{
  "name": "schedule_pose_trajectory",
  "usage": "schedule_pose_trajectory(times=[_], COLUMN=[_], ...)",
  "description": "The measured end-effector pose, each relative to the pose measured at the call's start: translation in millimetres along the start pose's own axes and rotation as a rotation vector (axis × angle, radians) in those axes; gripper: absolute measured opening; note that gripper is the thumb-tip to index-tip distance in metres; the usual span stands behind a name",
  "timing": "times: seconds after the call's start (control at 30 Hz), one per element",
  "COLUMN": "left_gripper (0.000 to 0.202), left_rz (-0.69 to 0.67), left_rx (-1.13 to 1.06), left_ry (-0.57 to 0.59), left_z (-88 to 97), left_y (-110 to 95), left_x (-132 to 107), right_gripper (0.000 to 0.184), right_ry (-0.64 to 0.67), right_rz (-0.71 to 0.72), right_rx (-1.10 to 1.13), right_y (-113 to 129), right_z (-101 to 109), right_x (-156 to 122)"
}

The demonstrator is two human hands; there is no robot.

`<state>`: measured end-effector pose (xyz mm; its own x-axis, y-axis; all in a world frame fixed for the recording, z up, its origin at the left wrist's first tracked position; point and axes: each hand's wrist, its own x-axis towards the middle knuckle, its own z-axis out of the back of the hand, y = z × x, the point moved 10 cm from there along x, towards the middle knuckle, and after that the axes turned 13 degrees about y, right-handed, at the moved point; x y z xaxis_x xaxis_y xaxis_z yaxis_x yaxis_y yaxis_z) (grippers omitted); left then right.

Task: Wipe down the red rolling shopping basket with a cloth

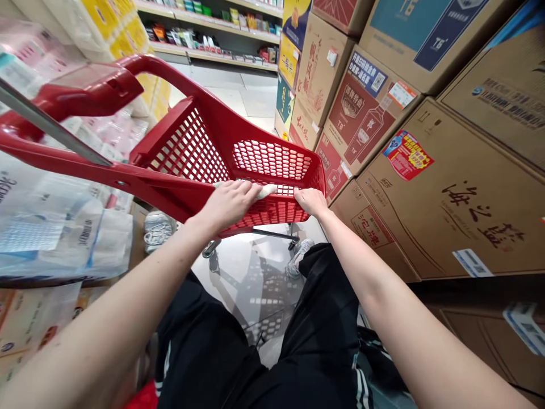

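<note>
A red plastic shopping basket cart [272, 159] stands tilted in front of me, its mesh walls and handle [97, 94] toward the left. My left hand [230, 201] presses a white cloth [266, 190] against the basket's near rim, fingers curled over it. My right hand [310, 200] grips the same rim just to the right of the cloth. My legs in black trousers and grey shoes [298, 255] show below.
Stacked brown cardboard cartons [447, 187] fill the right side, close to the cart. Wrapped packs of paper goods [63, 227] are piled on the left. Shelves of small goods [213, 34] stand at the aisle's far end. A shiny tiled floor [247, 272] lies below.
</note>
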<state>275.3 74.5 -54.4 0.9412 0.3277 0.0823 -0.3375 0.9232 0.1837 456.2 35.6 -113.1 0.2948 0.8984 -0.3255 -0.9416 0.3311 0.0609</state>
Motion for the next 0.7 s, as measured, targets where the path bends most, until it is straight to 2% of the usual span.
schedule_pose_trajectory(times=[0.13,0.2,0.33,0.5,0.7], left_gripper=[0.037,0.038,0.039,0.037,0.047], left_rz=[0.096,0.166,0.256,0.285,0.144], left_rx=[0.102,0.155,0.194,0.2,0.052], left_ry=[0.051,0.046,0.007,0.011,0.11], left_z=[12.0,24.6,43.3,41.6,23.4], left_y=[53.0,77.4,100.9,101.6,60.5], left_x=[-42.8,-67.0,-95.4,-93.3,-61.2], right_gripper=[0.067,0.068,0.067,0.067,0.064], right_ry=[0.002,0.003,-0.011,-0.025,-0.017], right_rz=[-0.012,-0.017,-0.014,-0.03,-0.083], right_rx=[-0.005,0.001,0.005,0.018,0.029], right_y=[-2.7,-2.0,1.9,0.1,-7.2], right_z=[-0.2,-1.2,-2.4,-3.4,-2.7], right_x=[1.7,1.9,0.9,0.4,-3.9])
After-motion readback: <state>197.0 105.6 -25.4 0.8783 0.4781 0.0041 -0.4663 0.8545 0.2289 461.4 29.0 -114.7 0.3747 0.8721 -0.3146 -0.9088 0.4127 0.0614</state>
